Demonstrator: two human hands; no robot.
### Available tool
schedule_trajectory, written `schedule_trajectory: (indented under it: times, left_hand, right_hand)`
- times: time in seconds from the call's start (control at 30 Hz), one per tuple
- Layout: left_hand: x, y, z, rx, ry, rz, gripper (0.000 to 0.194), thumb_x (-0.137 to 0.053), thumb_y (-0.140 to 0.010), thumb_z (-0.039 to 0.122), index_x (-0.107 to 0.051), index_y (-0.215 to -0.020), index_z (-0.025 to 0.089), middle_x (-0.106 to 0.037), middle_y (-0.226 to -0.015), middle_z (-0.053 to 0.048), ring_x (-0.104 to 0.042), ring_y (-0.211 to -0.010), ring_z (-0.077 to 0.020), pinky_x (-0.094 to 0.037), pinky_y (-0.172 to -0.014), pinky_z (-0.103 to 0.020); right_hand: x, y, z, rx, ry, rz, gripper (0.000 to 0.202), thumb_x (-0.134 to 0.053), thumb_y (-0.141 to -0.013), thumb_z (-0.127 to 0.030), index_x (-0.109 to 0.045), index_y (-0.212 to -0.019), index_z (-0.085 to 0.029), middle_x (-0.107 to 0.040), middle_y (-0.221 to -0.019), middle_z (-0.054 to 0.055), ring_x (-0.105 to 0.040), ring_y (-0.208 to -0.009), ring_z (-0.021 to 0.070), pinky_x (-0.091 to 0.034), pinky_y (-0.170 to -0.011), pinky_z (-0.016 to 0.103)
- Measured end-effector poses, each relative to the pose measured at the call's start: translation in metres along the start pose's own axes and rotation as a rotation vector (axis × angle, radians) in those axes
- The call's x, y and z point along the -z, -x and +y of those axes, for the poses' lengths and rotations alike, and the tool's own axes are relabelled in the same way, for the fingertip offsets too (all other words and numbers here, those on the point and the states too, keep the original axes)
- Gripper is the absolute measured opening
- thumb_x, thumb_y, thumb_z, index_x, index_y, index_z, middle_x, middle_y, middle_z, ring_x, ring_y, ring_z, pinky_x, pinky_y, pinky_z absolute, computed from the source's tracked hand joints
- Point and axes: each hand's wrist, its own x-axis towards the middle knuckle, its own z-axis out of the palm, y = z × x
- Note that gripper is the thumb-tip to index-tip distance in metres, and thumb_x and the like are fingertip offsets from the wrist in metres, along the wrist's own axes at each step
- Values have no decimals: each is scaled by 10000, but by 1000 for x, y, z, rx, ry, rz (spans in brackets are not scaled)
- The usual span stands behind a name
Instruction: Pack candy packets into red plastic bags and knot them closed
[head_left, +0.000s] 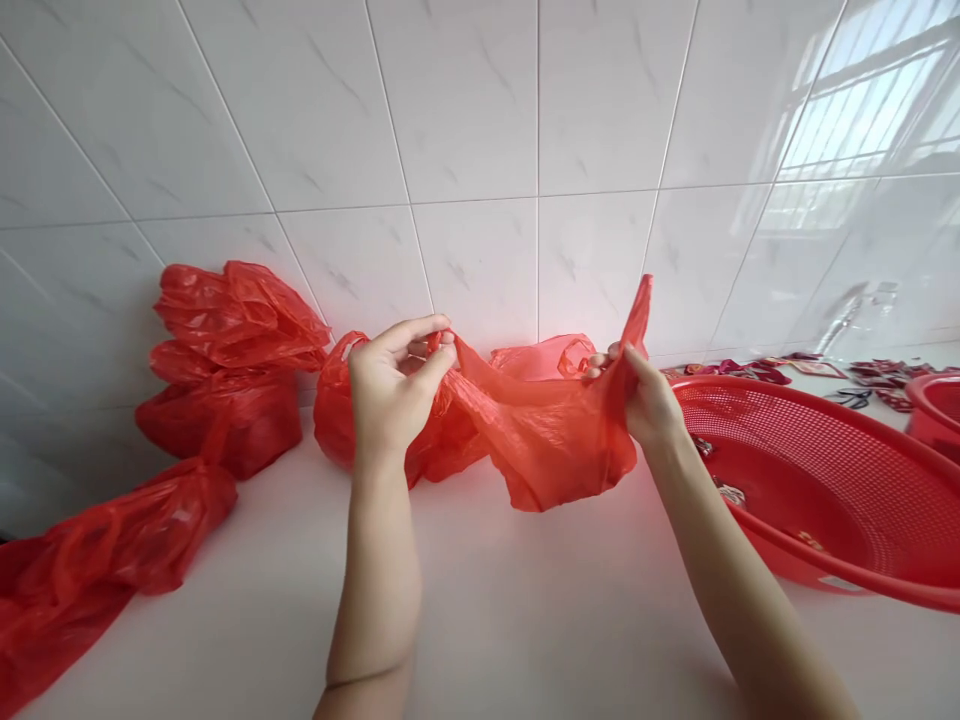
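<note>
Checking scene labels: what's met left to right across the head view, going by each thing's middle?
Lower-left red bag → piled red bags by the wall → left hand → held red bag → right hand → large red basket → second red basket at the right edge.

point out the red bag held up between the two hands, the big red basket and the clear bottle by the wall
held red bag (559, 440): head view, on the hanging middle of its body
big red basket (795, 397): head view, on its rim
clear bottle (874, 318): head view, on its body
</note>
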Motion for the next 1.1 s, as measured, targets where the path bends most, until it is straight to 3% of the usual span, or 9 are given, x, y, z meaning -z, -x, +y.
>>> schedule_trajectory:
  times: [0.1,0.3,0.4,0.5,0.6,0.7,0.87,1.0,1.1]
  left_hand:
    - [8,-2,-3,-3,-148,18,254,-675,-659,109,-799,-865,192,-712,-717,4,-664,-681,-143,-544,-635,-243]
    - [3,-3,1,144,0,-93,114,-698,-781,282,-752,-807,185,-706,-744,-6,-582,-485,-89,-470,-462,-213]
    - [-1,-2,2,203,32,-220,299,-659,-849,353,-640,-607,178,-590,-568,11,-562,-444,-97,-447,-432,-208]
    - [-2,-1,3,229,32,-301,342,-650,-867,362,-621,-578,181,-548,-539,12,-522,-443,-95,-425,-419,-206]
    - [-4,0,4,230,67,-313,335,-671,-859,373,-631,-585,186,-570,-576,3,-525,-500,-101,-447,-468,-210]
    - [-6,1,5,200,122,-339,358,-703,-842,441,-634,-598,190,-638,-679,-21,-606,-664,-137,-510,-614,-231]
    - [-9,4,6,152,231,-560,253,-728,-834,450,-734,-831,197,-741,-1060,-87,-654,-1089,-248,-520,-951,-353]
    - [-18,9,5,142,358,-762,182,-698,-875,368,-744,-963,215,-750,-1074,-85,-687,-1021,-231,-529,-940,-384]
    - [-31,14,0,106,331,-730,176,-706,-868,344,-740,-988,220,-750,-1038,-72,-692,-1009,-217,-535,-929,-370]
  right_hand:
    - [1,-1,-5,9,-17,73,268,-726,-846,-339,-590,-650,-218,-565,-596,-47,-532,-525,85,-518,-621,213]
    - [-13,4,-5,2,-55,148,303,-630,-925,-299,-578,-643,-199,-492,-541,-53,-473,-473,64,-498,-573,175]
    - [-19,6,-4,-17,-38,161,306,-661,-909,-316,-559,-644,-202,-488,-546,-55,-468,-478,67,-495,-566,173]
    - [-20,8,-2,-36,13,169,313,-708,-869,-338,-546,-638,-202,-466,-526,-64,-411,-457,67,-492,-555,186]
    - [-18,10,-1,-55,93,162,288,-734,-826,-339,-567,-644,-192,-444,-501,-71,-334,-433,58,-444,-498,184]
    - [-18,13,0,-70,240,130,282,-727,-810,-357,-580,-646,-182,-419,-463,-74,-273,-411,50,-359,-436,188]
    - [-27,20,2,-73,596,80,298,-674,-837,-348,-502,-635,-210,-433,-437,-67,-277,-395,57,-247,-395,207]
    - [-36,29,0,-91,835,-62,201,-599,-845,-240,-507,-668,-213,-463,-472,-62,-331,-423,70,-238,-405,212]
    - [-41,35,-5,-143,863,-278,91,-568,-840,-213,-606,-760,-193,-496,-517,-51,-386,-461,80,-259,-427,219]
